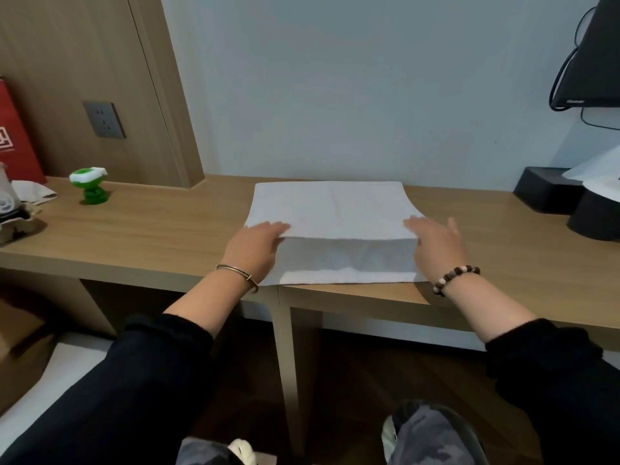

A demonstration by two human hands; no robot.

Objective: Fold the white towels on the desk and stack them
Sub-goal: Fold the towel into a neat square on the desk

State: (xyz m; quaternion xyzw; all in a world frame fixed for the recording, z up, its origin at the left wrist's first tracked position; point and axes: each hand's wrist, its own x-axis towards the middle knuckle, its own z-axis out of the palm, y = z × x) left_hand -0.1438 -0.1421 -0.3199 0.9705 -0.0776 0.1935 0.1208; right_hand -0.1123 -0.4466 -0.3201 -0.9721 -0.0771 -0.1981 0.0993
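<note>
A white towel (330, 209) lies on the wooden desk (151, 229), its far part folded over toward me so a doubled edge runs across the middle. My left hand (256, 246) holds the left corner of that folded edge, fingers over the top layer. My right hand (434, 245) lies at the right corner of the same edge, fingers stretched flat on the cloth, thumb up. The near strip of the towel (345, 263) reaches almost to the desk's front edge.
A green and white toy (90, 186) stands at the left. A red bag (16, 135), crumpled cloth (33, 193) and a cardboard tray (13, 223) sit at the far left. Black boxes (550, 193) with white paper (597, 172) stand at the right under a monitor (593, 62).
</note>
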